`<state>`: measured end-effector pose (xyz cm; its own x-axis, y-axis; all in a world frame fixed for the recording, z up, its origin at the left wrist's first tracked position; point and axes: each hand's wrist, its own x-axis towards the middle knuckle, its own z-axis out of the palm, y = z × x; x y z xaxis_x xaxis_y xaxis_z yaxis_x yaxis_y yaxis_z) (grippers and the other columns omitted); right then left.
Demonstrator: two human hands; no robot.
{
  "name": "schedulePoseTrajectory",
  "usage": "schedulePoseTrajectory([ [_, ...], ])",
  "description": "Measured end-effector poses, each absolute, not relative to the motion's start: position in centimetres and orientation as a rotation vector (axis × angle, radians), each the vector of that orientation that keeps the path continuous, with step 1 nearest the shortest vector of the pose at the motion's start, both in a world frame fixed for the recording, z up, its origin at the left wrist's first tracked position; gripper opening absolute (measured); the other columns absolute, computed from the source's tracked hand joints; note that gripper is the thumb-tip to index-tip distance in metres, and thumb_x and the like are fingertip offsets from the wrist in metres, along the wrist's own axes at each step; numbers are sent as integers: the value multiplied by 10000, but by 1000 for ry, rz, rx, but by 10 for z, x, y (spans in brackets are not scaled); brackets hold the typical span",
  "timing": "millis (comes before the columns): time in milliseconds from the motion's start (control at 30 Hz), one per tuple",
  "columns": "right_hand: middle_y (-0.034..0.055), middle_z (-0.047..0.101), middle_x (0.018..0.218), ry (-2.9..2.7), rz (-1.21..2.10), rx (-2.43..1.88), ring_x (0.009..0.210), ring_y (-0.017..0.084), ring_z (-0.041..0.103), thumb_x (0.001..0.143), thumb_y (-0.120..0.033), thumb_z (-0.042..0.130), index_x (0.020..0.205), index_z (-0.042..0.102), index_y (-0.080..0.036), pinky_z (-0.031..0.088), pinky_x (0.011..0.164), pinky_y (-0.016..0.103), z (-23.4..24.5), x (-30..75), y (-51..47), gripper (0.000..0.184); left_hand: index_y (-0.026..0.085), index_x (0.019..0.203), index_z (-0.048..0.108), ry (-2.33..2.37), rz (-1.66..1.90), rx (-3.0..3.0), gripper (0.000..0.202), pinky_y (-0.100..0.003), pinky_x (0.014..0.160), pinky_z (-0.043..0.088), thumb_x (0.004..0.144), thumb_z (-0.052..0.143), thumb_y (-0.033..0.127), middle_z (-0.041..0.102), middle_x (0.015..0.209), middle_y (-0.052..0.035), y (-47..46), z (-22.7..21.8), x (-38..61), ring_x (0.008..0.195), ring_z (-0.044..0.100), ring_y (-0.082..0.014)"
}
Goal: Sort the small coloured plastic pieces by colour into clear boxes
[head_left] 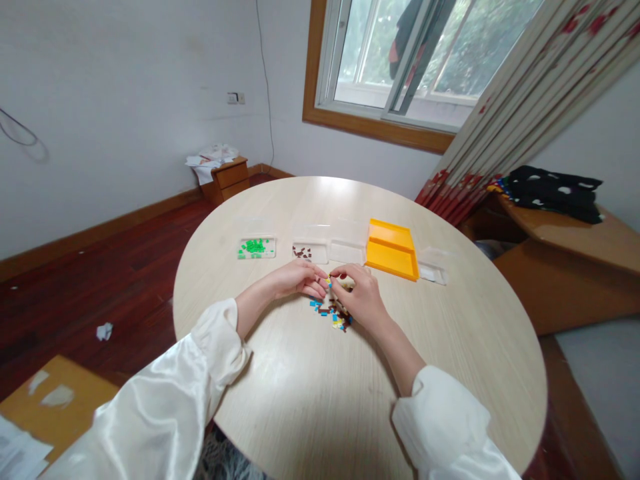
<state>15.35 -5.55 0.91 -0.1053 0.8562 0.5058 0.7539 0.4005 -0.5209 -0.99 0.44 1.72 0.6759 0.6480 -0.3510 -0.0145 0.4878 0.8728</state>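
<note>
Loose pieces (pixel 335 319) beside right hand (pixel 362 293)

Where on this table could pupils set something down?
Bare patches: the table between the sleeves, nearer than the loose pieces; and right of the right hand, out to the edge. Crowded: around the pieces and left hand, and the row of boxes.

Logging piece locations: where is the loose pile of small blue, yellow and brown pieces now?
In the head view, the pile lies on the round, pale table, slightly right of centre, below the left hand and beside the right hand.
</note>
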Motion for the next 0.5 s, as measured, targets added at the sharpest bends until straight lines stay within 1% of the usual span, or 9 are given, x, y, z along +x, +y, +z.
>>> schedulePoseTrajectory([
  [100, 60, 691, 831, -1861, 147, -1295, 818, 197, 601, 807, -193, 525, 817, 638, -194, 412, 800, 344, 10, 151, -57, 113, 42, 800, 614, 675, 410, 943, 168, -270, 641, 548, 685, 500, -2, 677, 691, -118, 3, 18, -10, 601, 677, -167],
  [233, 87, 700, 880, -1830, 140, -1289, 855, 212, 614, 827, -200, 513, 897, 659, -174, 425, 814, 361, 6, 153, -56, 164, 16, 855, 634, 656, 425, 895, 214, -266, 663, 546, 701, 486, 3, 682, 709, -141, 4, 16, -12, 627, 676, -163],
  [300, 93, 701, 886, -1809, 133, -1310, 856, 216, 617, 833, -199, 500, 917, 663, -169, 430, 813, 367, 4, 155, -55, 186, 16, 859, 633, 679, 475, 866, 199, -269, 681, 545, 719, 492, 9, 684, 726, -144, 7, 16, -13, 641, 674, -159],
  [400, 93, 704, 910, -1798, 129, -1337, 873, 216, 617, 839, -200, 485, 920, 666, -179, 428, 823, 370, 3, 157, -54, 199, 34, 819, 627, 737, 646, 812, 166, -295, 783, 537, 741, 483, 4, 680, 755, -137, 13, 18, -17, 691, 672, -152],
  [500, 89, 706, 926, -1808, 136, -1366, 887, 218, 617, 838, -189, 472, 929, 664, -189, 424, 829, 376, 1, 158, -53, 212, 54, 808, 630, 770, 890, 761, 159, -295, 903, 495, 757, 482, 24, 676, 857, -143, 21, 23, -20, 833, 668, -158],
])
